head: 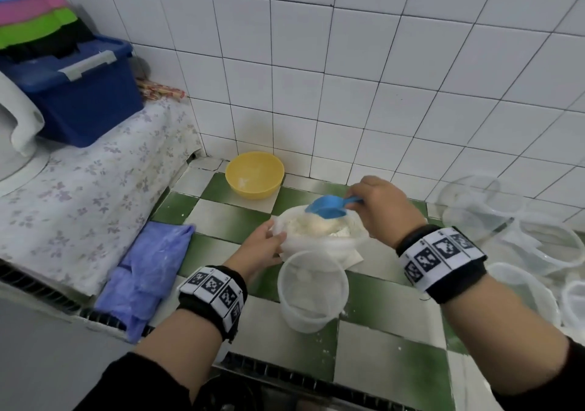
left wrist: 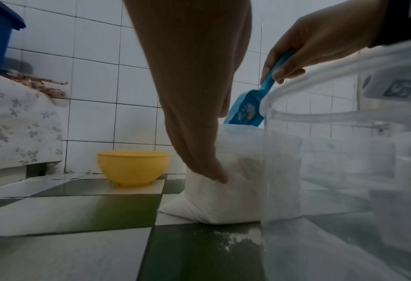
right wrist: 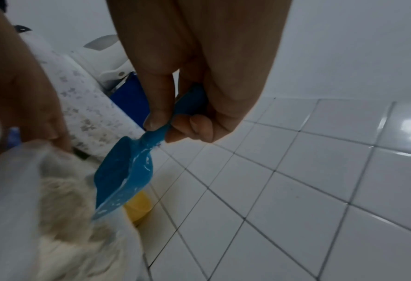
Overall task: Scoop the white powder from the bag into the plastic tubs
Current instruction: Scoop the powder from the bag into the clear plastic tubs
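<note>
While over bag (head: pixel 319 233), gripped scoop (head: pixel 329 207).

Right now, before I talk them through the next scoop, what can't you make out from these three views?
- Blue scoop: its hollow faces away in the head view, so any load is hidden.
- Bag depth: opaque side, left wrist view; the powder is blurred in the right wrist view.
- Nearest tub: translucent wall obscures its fill level.
- Tubs at right: cut by the head view's edge, so the count is unknown.
- Left hand: its fingertips are hidden behind the bag rim.
</note>
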Motion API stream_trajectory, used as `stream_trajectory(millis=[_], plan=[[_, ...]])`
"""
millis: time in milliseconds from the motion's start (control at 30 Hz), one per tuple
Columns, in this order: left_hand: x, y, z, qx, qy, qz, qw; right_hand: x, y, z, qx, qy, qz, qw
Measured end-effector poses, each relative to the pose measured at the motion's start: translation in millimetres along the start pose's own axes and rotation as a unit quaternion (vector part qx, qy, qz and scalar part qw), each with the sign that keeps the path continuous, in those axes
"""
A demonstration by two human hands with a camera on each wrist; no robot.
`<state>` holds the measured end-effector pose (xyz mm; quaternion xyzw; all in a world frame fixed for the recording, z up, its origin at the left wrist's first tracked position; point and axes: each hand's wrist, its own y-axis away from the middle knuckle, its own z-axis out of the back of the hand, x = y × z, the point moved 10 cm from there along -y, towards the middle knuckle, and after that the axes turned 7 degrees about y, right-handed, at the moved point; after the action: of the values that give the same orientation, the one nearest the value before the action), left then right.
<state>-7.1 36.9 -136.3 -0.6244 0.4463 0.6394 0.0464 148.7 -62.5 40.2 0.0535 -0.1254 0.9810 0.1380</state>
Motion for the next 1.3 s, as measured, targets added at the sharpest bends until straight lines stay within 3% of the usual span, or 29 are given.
stream_trajectory(millis=[100, 233, 467, 667, 833, 1033, 1167, 1300], plan=[[0.5, -2.8, 0.8, -0.005, 0.002, -0.002, 1.0, -12.5, 10.8, 27.2, -0.04, -0.006, -0.02, 0.999], [0.6, -2.8, 2.0, -0.011, -0.005, -0.008, 1.0, -29.2, 23.9, 35.2, -0.035, 0.02, -0.05, 0.998], [0.5, -2.2, -1.8, -0.013, -0.012, -0.013, 1.0, -40.0, 28.7, 3.2, 0.064, 0.053, -0.077, 0.994], [-2.3, 1.9, -0.8, -0.024, -0.033, -0.021, 0.999, -38.0, 20.9, -34.0, 0.123, -0.01, -0.097, 0.988], [-6.4, 10.0, -5.0, -0.023, -0.044, -0.033, 0.998, -46.7, 23.2, -68.5, 0.154, -0.12, -0.202, 0.96], [-9.9, 13.9, -8.3, -0.038, -0.058, -0.041, 0.997, -48.0, 24.5, -89.6, 0.159, -0.166, -0.268, 0.936], [-10.7, 18.8, -10.6, -0.028, -0.061, -0.045, 0.997, -59.6, 29.9, -92.0, 0.148, -0.202, -0.301, 0.92], [-11.8, 26.6, -10.0, -0.033, -0.043, -0.056, 0.997, -79.2, 40.2, -89.8, 0.115, -0.292, -0.345, 0.885]])
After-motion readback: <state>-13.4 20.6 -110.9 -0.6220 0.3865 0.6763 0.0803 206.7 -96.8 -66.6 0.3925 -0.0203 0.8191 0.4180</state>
